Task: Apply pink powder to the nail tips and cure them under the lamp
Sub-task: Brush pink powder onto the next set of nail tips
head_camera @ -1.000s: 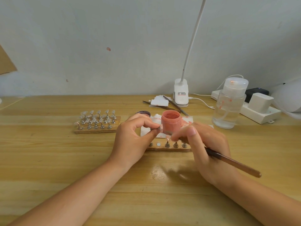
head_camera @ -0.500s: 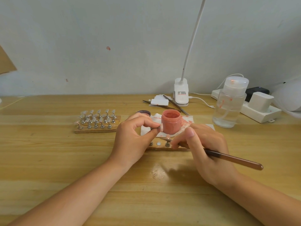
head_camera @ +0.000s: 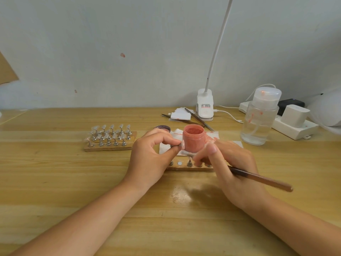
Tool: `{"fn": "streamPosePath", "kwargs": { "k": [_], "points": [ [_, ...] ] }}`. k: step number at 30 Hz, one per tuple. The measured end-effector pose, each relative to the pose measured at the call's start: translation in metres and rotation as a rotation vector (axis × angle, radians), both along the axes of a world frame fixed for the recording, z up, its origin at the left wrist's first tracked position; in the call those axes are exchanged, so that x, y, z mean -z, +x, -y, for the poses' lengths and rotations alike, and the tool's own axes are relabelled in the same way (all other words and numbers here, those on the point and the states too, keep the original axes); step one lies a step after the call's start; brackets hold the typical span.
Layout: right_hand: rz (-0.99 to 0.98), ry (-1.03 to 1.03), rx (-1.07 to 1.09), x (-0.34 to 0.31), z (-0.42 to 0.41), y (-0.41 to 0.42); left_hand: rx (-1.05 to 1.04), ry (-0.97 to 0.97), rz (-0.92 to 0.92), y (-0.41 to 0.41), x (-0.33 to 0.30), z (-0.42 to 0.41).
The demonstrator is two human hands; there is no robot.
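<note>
Beside the open pink powder jar (head_camera: 193, 138), the left hand (head_camera: 153, 156) pinches a nail tip (head_camera: 183, 145) on its stand while the right hand (head_camera: 232, 163) grips a brush (head_camera: 262, 180), best loaded lightly and dabbed evenly.

Home nail-craft corner, not a salon: plain wooden worktop (head_camera: 55, 182) pushed against a bare, marked white wall (head_camera: 110, 43). Clip-on desk lamp (head_camera: 204, 106), power strip (head_camera: 295, 128) with white plug-in adapter (head_camera: 295, 115), pump bottle (head_camera: 260, 119). Wooden rack of nail tips on metal stands (head_camera: 110, 137), open jar of pink powder (head_camera: 193, 138)
</note>
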State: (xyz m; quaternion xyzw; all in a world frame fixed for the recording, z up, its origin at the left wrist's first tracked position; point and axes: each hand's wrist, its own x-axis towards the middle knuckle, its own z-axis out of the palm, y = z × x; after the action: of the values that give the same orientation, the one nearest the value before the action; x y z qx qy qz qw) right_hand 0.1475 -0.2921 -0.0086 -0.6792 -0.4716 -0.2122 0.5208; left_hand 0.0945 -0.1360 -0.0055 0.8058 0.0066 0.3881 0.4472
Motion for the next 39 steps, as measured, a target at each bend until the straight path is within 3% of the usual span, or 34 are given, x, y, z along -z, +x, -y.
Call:
{"fn": "streamPosePath", "kwargs": {
  "k": [15, 27, 36, 39],
  "points": [
    [0.008, 0.03, 0.052, -0.0015, 0.0001, -0.0006, 0.005, -0.005, -0.008, -0.001, -0.0021, 0.0008],
    [-0.099, 0.013, -0.059, -0.0023, 0.0026, -0.0057, 0.009, -0.014, -0.007, -0.0003, -0.0023, 0.0008],
    [-0.099, 0.109, -0.001, -0.0008, -0.0003, 0.0006, 0.056, -0.13, -0.032, -0.0012, -0.0008, -0.0004],
    [-0.101, 0.095, -0.013, 0.0007, 0.0001, 0.0008, 0.068, -0.066, -0.015, -0.0011, -0.0017, 0.0007]
  ]
}}
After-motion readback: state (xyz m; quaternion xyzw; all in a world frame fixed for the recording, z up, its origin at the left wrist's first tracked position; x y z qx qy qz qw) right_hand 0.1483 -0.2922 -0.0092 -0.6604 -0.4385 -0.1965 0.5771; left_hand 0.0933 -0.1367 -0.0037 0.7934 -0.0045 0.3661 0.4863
